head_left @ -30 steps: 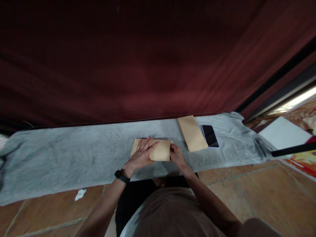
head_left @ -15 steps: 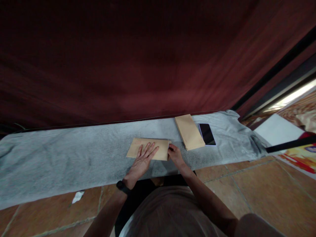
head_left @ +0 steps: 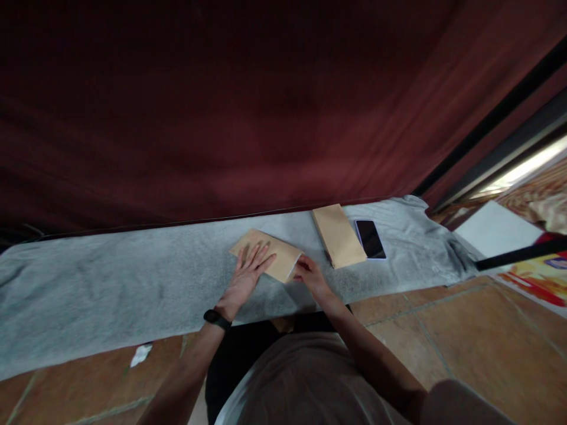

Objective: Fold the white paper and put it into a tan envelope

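A brown paper envelope lies slanted on the grey cloth, its right end slightly lifted with a pale edge showing. My left hand rests flat on its left part, fingers spread. At the right end, my right hand has its fingers bent and closed on the envelope's edge; the fingertips are partly hidden. To the right lies a second brown paper piece, like a flat envelope or a small stack of them. Beside it is a phone with a dark screen.
The grey cloth covers a long narrow bench against a dark red curtain-like surface. A white scrap lies on the tiled floor. At the right are a black bar and a white panel.
The envelope has turned, its right end swinging toward me and its left end away. My left hand has shifted slightly left with it; my right hand stays at the right end.
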Demonstrator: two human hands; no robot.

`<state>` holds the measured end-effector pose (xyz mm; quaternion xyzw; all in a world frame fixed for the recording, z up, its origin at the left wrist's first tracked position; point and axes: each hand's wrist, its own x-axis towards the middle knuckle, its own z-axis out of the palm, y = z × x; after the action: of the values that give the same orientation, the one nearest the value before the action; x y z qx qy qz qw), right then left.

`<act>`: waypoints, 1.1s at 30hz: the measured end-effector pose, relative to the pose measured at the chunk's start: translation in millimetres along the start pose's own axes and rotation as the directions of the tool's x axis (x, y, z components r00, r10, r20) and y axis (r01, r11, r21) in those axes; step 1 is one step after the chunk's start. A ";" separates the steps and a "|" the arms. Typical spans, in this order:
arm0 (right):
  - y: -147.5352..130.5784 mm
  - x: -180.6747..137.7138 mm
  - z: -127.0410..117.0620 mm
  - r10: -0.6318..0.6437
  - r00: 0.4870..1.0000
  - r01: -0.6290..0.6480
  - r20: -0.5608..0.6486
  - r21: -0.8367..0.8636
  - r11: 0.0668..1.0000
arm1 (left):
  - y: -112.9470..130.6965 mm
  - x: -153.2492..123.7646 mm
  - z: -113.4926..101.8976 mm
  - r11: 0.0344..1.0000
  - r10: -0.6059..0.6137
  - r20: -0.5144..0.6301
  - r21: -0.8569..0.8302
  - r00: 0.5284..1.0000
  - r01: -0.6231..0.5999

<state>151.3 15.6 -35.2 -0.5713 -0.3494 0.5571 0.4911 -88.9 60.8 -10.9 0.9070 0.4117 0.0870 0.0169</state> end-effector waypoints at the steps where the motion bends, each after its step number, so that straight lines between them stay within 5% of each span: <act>1: 1.1 -1.1 -0.4 0.030 0.999 -0.030 0.025 -0.033 0.999 | 0.8 -1.8 5.0 0.998 -0.059 0.002 -0.031 0.998 0.059; 7: 4.7 -5.6 -4.7 0.062 0.989 -0.040 0.136 -0.161 0.986 | 48.8 -14.5 27.6 0.911 -0.344 -0.064 -0.267 0.937 0.315; 12: 7.9 -11.6 -10.7 -0.021 0.969 0.108 0.248 -0.341 0.934 | 80.0 -15.7 30.9 0.931 -0.327 -0.052 -0.187 0.943 0.313; 17: 6.8 -11.3 -28.2 -0.195 0.958 0.286 0.212 -0.619 0.732 | 76.6 -23.0 30.7 0.948 -0.309 -0.046 -0.099 0.950 0.304; 21: -2.5 -1.1 -33.0 -0.388 0.835 0.538 0.389 -0.725 0.430 | 78.5 -28.3 28.1 0.950 -0.311 -0.027 -0.045 0.950 0.309; 25: -11.7 12.4 -28.3 -0.330 0.719 0.687 0.611 -0.695 0.210 | 82.2 -28.3 26.7 0.959 -0.284 -0.011 0.011 0.959 0.284; 29: -20.0 21.8 -27.4 -0.235 0.654 0.753 0.719 -0.649 0.108 | 81.0 -28.3 32.8 0.964 -0.263 -0.019 0.018 0.964 0.264; 33: -26.3 26.6 -29.5 -0.209 0.619 0.784 0.757 -0.611 0.109 | 82.2 -29.2 39.3 0.965 -0.262 -0.021 -0.002 0.965 0.262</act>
<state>187.7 42.9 -21.0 -0.4117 -0.8871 0.1634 0.1296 -39.9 -13.8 -45.3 0.8436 0.5283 0.0936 0.0236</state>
